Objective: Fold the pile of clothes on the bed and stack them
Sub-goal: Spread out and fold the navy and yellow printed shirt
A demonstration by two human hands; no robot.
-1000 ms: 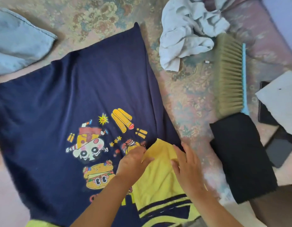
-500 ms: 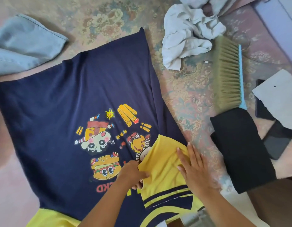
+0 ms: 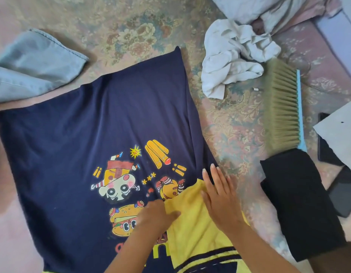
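Just two hands — left hand (image 3: 158, 214), right hand (image 3: 220, 200) — one navy shirt (image 3: 96, 134)

No wording reads clearly; the navy shirt (image 3: 96, 134) bears only cartoon prints (red lettering hidden).

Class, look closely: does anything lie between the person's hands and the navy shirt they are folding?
Nothing visible does. The right hand lies flat on the yellow sleeve of the navy shirt; the left hand grips it.
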